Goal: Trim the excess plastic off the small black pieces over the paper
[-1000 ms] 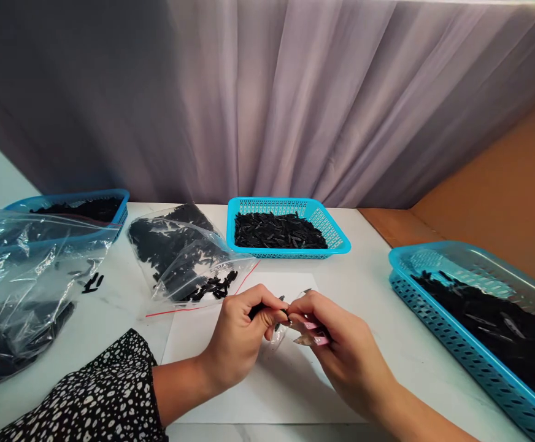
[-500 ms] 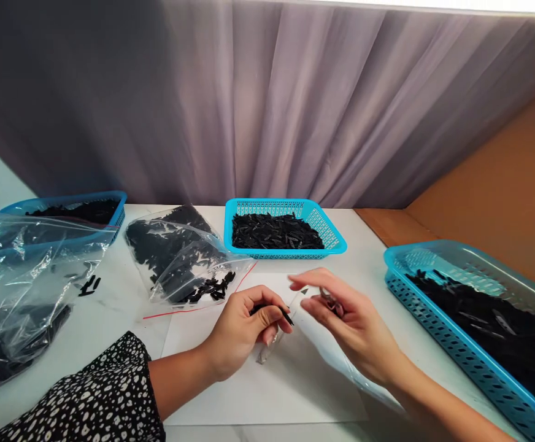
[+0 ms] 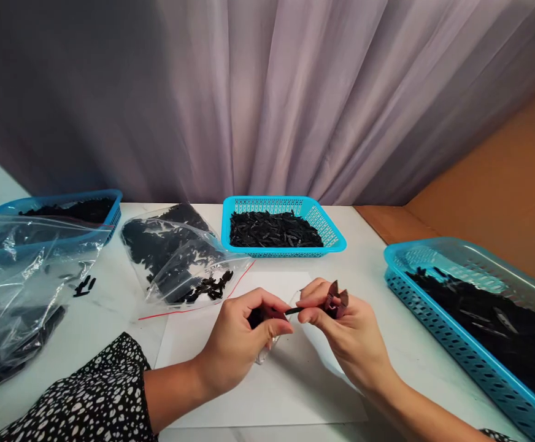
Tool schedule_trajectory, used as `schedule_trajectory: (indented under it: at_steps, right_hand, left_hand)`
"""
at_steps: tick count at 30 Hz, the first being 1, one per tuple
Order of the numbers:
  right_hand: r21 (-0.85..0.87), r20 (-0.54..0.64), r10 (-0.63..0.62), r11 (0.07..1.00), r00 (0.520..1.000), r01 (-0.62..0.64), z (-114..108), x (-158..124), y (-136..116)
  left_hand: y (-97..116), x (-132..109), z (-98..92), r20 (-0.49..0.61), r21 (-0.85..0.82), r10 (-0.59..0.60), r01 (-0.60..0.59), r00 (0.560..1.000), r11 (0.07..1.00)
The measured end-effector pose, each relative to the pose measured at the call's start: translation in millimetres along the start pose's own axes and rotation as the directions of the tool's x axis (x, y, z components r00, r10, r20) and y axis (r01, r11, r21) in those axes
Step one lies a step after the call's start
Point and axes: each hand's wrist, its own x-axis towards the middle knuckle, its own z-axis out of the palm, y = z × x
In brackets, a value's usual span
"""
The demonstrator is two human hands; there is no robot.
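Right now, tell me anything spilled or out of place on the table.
A few loose pieces lie on the table at left, outside any bag. More spill from the middle bag's open mouth.

Nothing legible is showing from where I am standing: no text, label, brand, number or sign is appearing on any surface in view.
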Motion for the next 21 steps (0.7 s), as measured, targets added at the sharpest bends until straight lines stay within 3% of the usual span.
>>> schedule_trajectory:
  at_steps: [4,11,21]
  right_hand:
    - [0.072,0.024,0.076,0.994,0.997,-0.077,2.9,-4.1,1.9]
    - [0.024,0.030,0.096,0.995,0.995,-0.097,2.6,-7.8,1.3]
    - [-0.035,0.053,0.193,0.981,0.980,-0.192,3.2,-8.0,-8.6]
  left_hand:
    - [-0.6,-2.9,-0.4,-0.003,0.119,0.088,-0.087,0.996,0.989]
    - [2.8,-2.7,0.0,-0.031,0.170,0.164,-0.157,0.986,0.973]
    - [5.3,-4.7,-1.4,0.023,0.203,0.186,-0.186,0.982,0.961]
